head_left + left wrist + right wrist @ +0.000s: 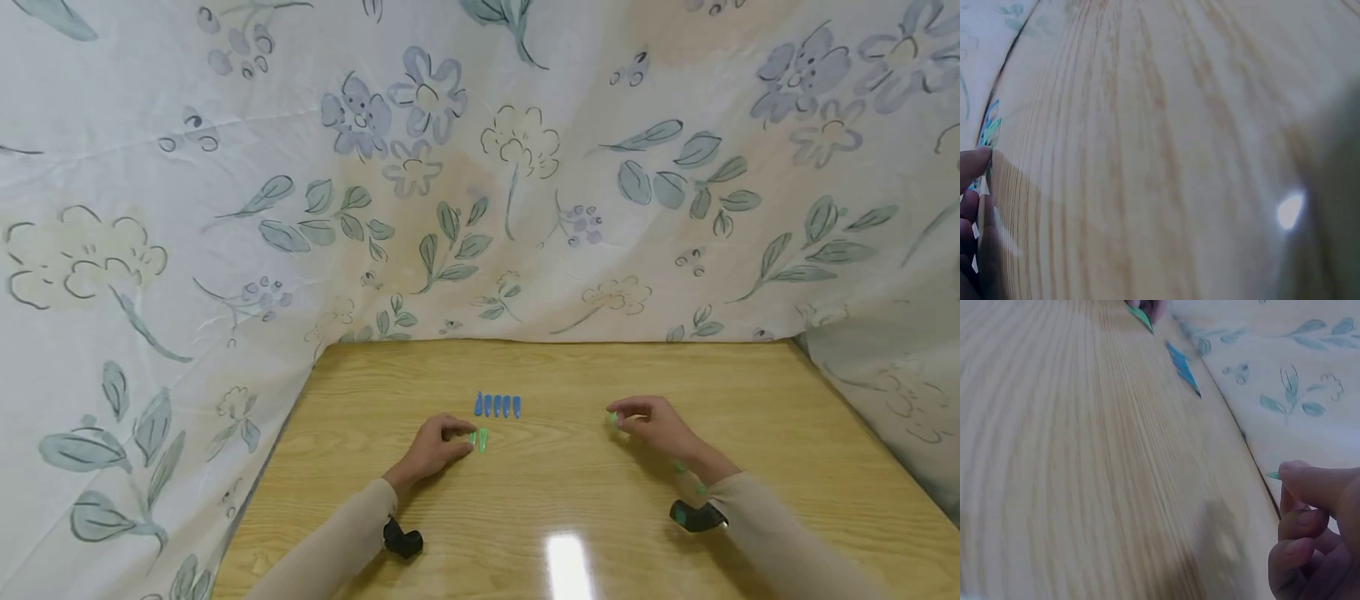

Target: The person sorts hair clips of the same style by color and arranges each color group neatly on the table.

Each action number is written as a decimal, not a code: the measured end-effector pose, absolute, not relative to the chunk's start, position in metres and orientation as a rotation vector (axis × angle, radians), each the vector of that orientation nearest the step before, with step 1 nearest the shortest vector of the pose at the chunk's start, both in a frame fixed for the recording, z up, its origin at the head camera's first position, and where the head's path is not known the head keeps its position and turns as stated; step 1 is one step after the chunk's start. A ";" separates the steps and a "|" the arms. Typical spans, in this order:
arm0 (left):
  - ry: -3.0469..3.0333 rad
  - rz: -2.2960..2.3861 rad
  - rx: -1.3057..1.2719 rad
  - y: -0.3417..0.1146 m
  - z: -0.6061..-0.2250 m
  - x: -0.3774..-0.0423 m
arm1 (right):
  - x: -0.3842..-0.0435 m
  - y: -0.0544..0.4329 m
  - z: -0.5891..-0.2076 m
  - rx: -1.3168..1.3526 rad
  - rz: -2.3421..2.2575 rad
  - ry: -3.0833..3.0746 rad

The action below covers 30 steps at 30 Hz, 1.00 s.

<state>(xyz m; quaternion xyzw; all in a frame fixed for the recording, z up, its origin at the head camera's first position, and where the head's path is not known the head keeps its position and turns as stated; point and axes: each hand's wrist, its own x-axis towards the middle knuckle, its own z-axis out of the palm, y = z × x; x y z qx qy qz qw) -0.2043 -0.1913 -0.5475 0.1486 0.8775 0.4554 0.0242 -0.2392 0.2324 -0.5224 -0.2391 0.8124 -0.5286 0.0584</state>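
Observation:
My right hand (656, 425) pinches a small green hair clip (613, 418) between thumb and fingertips, raised over the table; the clip's tip (1274, 475) pokes out past the fingers in the right wrist view. On the left, the thumb and index finger of my left hand (438, 443) pinch another green hair clip (472, 437) down at the tabletop. Right beside it lies a second green clip (483, 440), upright in line with it. Just behind these, several blue hair clips (497, 406) stand side by side in a neat row.
More green clips (678, 467) lie on the wooden table (570, 483) by the right forearm, partly hidden. Floral cloth (480, 250) hangs along the table's back and sides. Each wrist wears a black camera (402, 540). A bright reflection shows at the front.

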 end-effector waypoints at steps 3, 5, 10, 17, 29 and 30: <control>2.715 1.410 0.461 -0.191 -0.549 -0.204 | -0.236 0.220 -0.523 -0.696 -1.623 2.427; 2.711 1.418 0.460 -0.192 -0.550 -0.203 | -0.234 0.211 -0.524 -0.679 -1.635 2.401; 2.697 1.447 0.454 -0.192 -0.549 -0.200 | -0.230 0.190 -0.526 -0.653 -1.696 2.315; 2.727 1.397 0.467 -0.190 -0.545 -0.201 | -0.227 0.167 -0.529 -0.681 -1.715 2.277; 2.730 1.376 0.454 -0.191 -0.547 -0.202 | -0.223 0.131 -0.529 -0.650 -1.733 2.258; 2.733 1.379 0.451 -0.191 -0.546 -0.203 | -0.224 0.128 -0.527 -0.645 -1.737 2.250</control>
